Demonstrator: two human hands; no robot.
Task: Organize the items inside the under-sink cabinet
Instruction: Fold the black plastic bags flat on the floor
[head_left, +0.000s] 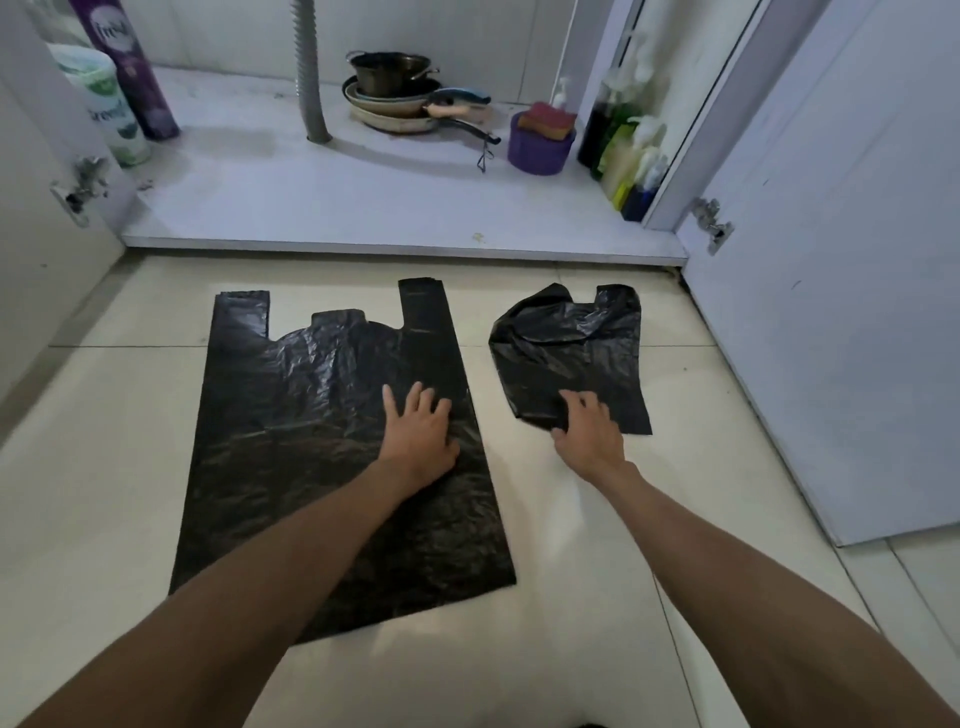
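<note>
On the floor (571, 519) before the open cabinet (363, 208), the left hand (418, 434) lies flat, fingers spread, on a big bag (311, 441) at 11 o'clock. The right hand (589, 431), fingers curled, grips a small bag (571, 353) at 1 o'clock.

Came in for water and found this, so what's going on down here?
A person is handling bags on the floor before the open under-sink cabinet. The left hand presses flat on the large black bag, spread out; the right hand grips the near edge of the smaller black bag, crumpled. Pans and bottles sit inside.
</note>
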